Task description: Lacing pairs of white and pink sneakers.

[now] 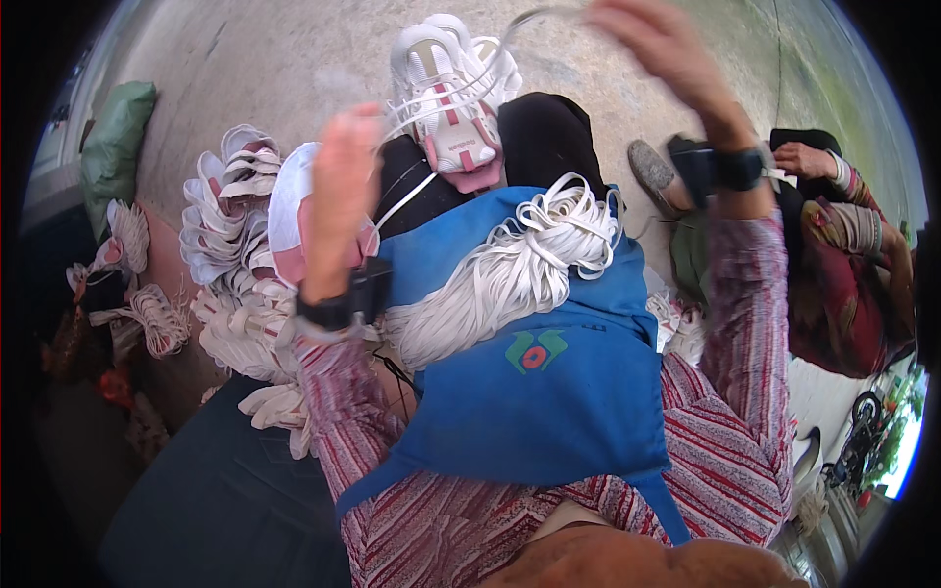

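Lacing a white-and-pink shoe [459, 137], apparently: right hand [662, 44] pinches flat white lace [510, 33]; left hand [343, 181] too blurred to tell; slack needs pulling next.

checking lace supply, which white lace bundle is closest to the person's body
The long bundle lying across the person's blue apron; the looped bundle at far left lies apart, beyond the shoe pile.

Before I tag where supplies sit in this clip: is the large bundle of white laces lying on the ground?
No, the bundle of white laces lies across the blue apron on the person's lap.
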Demonstrator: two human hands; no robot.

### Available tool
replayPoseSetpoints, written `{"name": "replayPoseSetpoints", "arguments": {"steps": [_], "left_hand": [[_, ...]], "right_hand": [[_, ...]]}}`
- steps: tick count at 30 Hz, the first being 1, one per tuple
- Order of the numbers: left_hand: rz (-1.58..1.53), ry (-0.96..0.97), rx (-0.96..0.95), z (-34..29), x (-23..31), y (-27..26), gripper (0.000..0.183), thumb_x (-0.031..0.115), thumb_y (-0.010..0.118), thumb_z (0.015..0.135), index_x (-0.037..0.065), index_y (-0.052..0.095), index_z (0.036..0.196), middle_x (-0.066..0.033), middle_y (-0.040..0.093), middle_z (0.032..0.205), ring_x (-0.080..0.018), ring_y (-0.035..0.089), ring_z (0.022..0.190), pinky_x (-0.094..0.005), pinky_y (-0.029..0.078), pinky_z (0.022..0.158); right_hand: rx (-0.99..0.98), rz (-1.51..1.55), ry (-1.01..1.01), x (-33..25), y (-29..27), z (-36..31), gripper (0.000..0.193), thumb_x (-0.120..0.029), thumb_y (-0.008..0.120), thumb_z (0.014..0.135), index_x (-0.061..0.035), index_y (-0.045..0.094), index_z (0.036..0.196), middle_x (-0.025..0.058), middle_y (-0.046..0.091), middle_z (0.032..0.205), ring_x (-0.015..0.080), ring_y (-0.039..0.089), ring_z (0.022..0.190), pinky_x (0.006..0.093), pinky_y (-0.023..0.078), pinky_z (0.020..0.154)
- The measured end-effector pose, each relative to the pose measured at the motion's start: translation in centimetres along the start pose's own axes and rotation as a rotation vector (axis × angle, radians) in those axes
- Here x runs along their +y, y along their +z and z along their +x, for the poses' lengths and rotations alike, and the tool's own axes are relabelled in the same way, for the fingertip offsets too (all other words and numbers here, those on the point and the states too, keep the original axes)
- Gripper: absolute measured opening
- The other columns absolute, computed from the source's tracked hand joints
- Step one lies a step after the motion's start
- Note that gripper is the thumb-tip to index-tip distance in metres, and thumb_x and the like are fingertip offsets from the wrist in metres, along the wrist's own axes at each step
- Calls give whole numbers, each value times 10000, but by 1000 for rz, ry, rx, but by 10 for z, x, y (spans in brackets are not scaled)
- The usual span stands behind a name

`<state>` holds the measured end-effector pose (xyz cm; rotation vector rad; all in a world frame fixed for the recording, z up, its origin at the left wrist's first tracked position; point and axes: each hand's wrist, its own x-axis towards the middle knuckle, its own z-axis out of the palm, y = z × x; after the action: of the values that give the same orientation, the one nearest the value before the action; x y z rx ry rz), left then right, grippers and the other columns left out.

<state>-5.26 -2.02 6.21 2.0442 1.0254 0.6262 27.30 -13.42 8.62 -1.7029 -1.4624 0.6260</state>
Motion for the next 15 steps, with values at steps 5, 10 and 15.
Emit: {"name": "replayPoseSetpoints", "arguments": {"steps": [5,10,15], "left_hand": [[525,-100,-309,0,13,82,536,262,488,889,-98,322,1250,-289,612,791,-423,619,775,-470,500,663],[482,-70,-297,-12,9,88,507,212,456,906,-160,264,1191,-311,587,688,-466,598,679,-517,476,594],[410,-153,-250,-19,-2,91,456,215,444,910,-77,310,1232,-319,595,745,-475,595,733,-525,478,677]], "right_hand": [[-313,-530,26,-5,116,-4,636,-430,639,765,53,433,1124,241,620,751,409,614,675,449,498,612],[-341,-453,4,-1,122,-19,394,-226,575,774,43,394,998,232,589,666,414,591,635,478,470,573],[-323,-529,-64,-1,123,-28,249,-134,539,775,70,452,888,235,598,653,383,618,664,460,492,586]]}}
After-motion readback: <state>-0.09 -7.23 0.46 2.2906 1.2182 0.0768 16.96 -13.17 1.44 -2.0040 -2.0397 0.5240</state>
